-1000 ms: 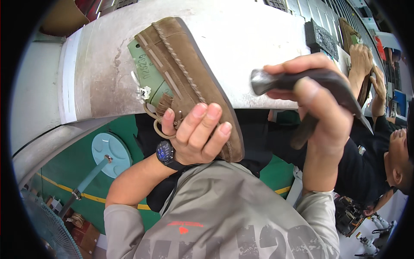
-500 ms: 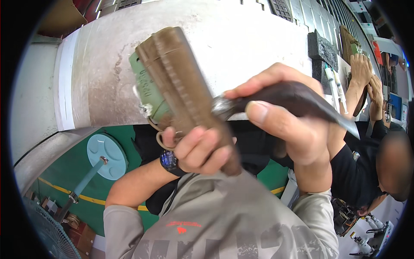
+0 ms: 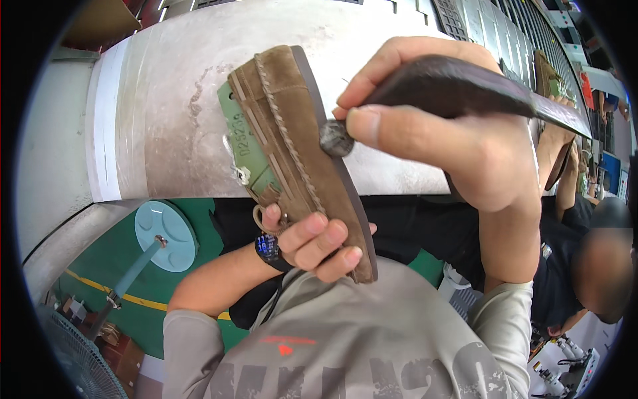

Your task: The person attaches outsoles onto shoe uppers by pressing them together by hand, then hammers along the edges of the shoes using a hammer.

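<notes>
A brown suede shoe (image 3: 292, 120) with a stitched seam and a dark sole edge stands tilted on a green last (image 3: 239, 136). My left hand (image 3: 316, 246) is closed round its lower end, with a watch on the wrist. A cream-coloured lace hangs at the shoe's opening. My right hand (image 3: 438, 143) grips a cobbler's hammer (image 3: 452, 83) by its dark curved head. The hammer's round, worn grey face meets the shoe's side near the sole edge in the picture; I cannot tell whether it touches. Its thin flat tail points right. Most of its handle is hidden.
A pale worn worktable (image 3: 166, 133) lies beyond the shoe, with metal conveyor slats (image 3: 518, 33) behind it. At the right, a co-worker (image 3: 565, 259) in dark clothes works close to my right arm. A blue round-based stand (image 3: 166, 236) and a fan (image 3: 73, 359) are at the lower left.
The shoe has turned a little more upright, showing its side and sole edge. My right hand with the hammer has moved up and right, and the hammer's round face is now plainly seen.
</notes>
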`<state>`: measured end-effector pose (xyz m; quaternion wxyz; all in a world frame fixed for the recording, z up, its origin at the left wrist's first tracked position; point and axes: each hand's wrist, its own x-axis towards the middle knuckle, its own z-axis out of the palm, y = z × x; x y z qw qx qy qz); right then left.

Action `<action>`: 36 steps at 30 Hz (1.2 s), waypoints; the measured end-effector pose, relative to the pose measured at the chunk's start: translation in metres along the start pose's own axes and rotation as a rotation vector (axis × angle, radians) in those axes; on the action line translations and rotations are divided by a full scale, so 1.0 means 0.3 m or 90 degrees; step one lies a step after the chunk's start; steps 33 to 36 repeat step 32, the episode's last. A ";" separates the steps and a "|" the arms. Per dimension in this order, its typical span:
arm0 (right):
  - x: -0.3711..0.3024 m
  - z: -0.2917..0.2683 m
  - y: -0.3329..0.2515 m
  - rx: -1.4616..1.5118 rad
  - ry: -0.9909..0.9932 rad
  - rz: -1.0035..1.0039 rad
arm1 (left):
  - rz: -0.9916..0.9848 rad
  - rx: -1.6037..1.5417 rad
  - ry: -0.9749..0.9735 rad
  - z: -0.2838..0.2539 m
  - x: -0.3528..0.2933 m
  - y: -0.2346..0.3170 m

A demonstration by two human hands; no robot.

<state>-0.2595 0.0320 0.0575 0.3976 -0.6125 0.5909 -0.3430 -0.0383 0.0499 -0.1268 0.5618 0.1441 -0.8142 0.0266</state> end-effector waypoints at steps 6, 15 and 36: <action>-0.232 0.126 -0.032 0.219 0.240 0.166 | 0.000 -0.013 -0.056 -0.019 0.026 -0.006; -0.514 0.267 -0.006 0.288 0.305 0.075 | -0.008 -0.031 -0.086 -0.035 0.038 0.018; -0.576 0.293 -0.039 0.045 0.234 -0.040 | 0.026 -0.023 -0.126 -0.027 0.063 0.007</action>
